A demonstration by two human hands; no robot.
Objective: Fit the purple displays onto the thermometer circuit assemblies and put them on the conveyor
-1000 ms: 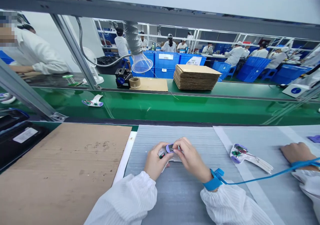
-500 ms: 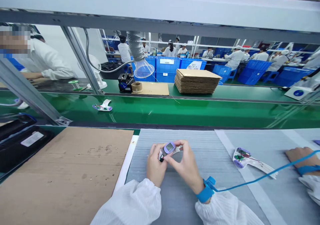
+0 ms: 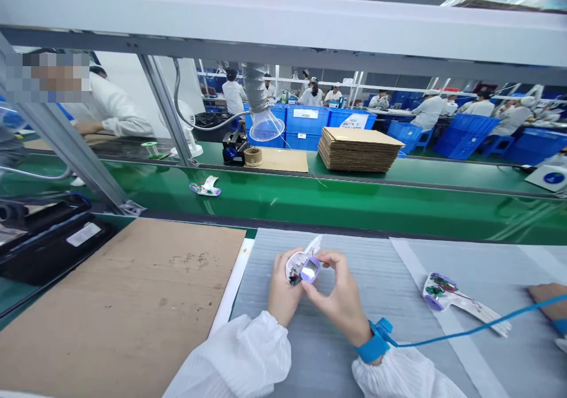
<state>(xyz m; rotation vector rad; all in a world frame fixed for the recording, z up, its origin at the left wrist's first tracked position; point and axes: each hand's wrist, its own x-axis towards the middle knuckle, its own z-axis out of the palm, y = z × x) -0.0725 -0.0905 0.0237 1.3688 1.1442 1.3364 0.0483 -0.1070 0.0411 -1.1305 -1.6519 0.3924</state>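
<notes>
Over the grey foam mat [image 3: 363, 303], my left hand [image 3: 284, 289] is closed around a white device housing [image 3: 293, 263] with small wires and electronics showing inside. My right hand [image 3: 340, 294] pinches a purple-framed display piece [image 3: 309, 270] between thumb and fingers, against the housing's open side. The housing's white handle points up and away, partly hidden behind the fingers. A blue wrist strap [image 3: 374, 342] with a cord is on my right wrist. Another opened white and purple housing [image 3: 460, 303] lies on the mat to the right.
A cardboard sheet [image 3: 124, 303] and black trays [image 3: 48, 250] are at the left. On the green belt [image 3: 354, 203] lies another opened housing [image 3: 205, 187]. Beyond stand stacked cardboard [image 3: 359, 150] and a tape roll [image 3: 253, 156]. A co-worker's hand [image 3: 549, 303] is at the right edge.
The housing has tilted so its inside and handle show more between my hands. The display piece has turned. The camera view has shifted left, moving the surroundings rightward; the co-worker's hand shows less.
</notes>
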